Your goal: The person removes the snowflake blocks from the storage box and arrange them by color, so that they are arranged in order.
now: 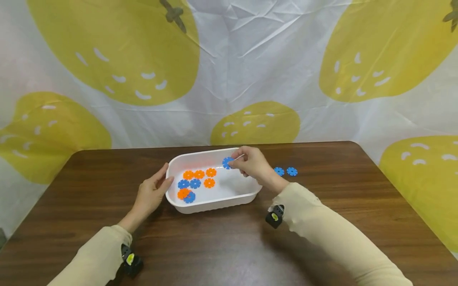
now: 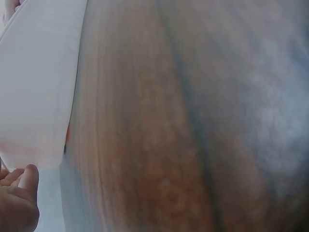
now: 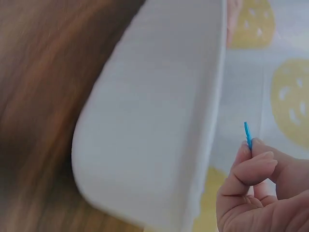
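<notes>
A white plastic tray (image 1: pixel 214 205) with rounded corners stands on the table. At its left end my left hand (image 1: pixel 150 192) grips the rim, thumb over the edge and fingers along the outer wall. My right hand (image 1: pixel 251 163) is above the tray's right half, pinching a blue notched disc (image 1: pixel 228 162) between thumb and fingertips. In the right wrist view that disc (image 3: pixel 247 135) shows edge-on. Inside the tray, orange discs (image 1: pixel 209 183) and blue discs (image 1: pixel 195 183) lie grouped toward the left, some overlapping.
Two blue discs (image 1: pixel 292 171) lie on the dark wooden table (image 1: pixel 200 246), right of the tray and just behind my right wrist. A white cloth with yellow fruit prints (image 1: pixel 255 123) hangs behind the table's far edge.
</notes>
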The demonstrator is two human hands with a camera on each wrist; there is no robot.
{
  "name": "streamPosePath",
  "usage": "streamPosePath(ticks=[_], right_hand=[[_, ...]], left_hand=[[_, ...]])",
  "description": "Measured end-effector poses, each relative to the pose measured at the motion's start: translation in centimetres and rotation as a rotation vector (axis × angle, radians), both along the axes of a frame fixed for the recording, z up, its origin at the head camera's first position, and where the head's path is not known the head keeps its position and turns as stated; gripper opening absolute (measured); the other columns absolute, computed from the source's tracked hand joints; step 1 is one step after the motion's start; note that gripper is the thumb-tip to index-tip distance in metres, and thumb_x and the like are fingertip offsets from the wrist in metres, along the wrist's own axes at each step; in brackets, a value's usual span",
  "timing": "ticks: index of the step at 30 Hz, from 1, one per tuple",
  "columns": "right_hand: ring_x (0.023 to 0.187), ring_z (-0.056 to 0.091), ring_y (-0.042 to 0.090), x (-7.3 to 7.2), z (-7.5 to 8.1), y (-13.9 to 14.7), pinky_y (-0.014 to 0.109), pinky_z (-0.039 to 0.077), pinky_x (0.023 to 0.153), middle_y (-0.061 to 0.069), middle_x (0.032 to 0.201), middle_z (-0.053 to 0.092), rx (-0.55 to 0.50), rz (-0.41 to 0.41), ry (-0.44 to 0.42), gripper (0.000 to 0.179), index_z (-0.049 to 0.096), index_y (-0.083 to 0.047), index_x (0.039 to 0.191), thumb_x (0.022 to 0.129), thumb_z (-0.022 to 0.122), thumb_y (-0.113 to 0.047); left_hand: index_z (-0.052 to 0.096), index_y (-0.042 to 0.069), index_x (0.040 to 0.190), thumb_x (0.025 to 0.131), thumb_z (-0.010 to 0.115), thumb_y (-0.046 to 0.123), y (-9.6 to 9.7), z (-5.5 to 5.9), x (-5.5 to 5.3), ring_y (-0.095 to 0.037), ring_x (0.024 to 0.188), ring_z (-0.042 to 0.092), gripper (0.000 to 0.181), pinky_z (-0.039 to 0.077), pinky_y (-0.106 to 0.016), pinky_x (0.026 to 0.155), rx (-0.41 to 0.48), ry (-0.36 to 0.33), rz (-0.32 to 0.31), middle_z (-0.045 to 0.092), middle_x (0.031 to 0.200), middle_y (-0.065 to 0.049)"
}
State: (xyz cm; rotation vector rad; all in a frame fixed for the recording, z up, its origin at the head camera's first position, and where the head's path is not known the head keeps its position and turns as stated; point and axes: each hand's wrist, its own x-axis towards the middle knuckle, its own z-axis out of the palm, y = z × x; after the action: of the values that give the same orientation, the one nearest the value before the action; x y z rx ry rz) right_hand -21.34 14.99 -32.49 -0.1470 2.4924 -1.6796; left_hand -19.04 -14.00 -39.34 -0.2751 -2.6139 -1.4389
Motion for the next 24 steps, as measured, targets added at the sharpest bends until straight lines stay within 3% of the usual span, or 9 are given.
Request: streamPosePath(ticks=[7,15,24], right_hand=[[0.046,0.043,0.005,-0.6,0.2,5.7,0.017,0.038,0.043,-0.003,0.059,0.052,-0.006,-0.182,0.014,0.021,0.055,0.005,0.101,0.088,0.065,-0.008],[0.051,0.048,0.003,-0.3,-1.6,13.1,0.019,0.044,0.048,-0.009,0.063,0.053,0.100,-0.340,0.011,0.025,0.054,0.005,0.103,0.089,0.064,-0.013],[0.051,0.049,0.002,0.5,-3.6,17.5,0.019,0.045,0.048,-0.012,0.062,0.052,0.198,-0.449,-0.055,0.027,0.055,0.004,0.103,0.087,0.066,-0.015]], left_hand=[[0.041,0.001,0.140,0.095,0.058,0.019,0.0,0.1,0.0,-0.032,0.124,0.049,0.052,0.043,-0.037,0.096,0.002,-0.012,0.004,0.043,0.142,-0.015],[0.041,0.000,0.140,0.095,0.057,0.018,0.0,0.0,-0.1,-0.032,0.126,0.048,0.051,0.042,-0.036,0.097,-0.014,-0.004,0.002,0.043,0.142,-0.015],[0.040,0.002,0.140,0.095,0.057,0.021,-0.1,-0.3,-0.1,-0.032,0.125,0.049,0.052,0.042,-0.039,0.098,-0.021,-0.010,0.003,0.043,0.142,-0.015]])
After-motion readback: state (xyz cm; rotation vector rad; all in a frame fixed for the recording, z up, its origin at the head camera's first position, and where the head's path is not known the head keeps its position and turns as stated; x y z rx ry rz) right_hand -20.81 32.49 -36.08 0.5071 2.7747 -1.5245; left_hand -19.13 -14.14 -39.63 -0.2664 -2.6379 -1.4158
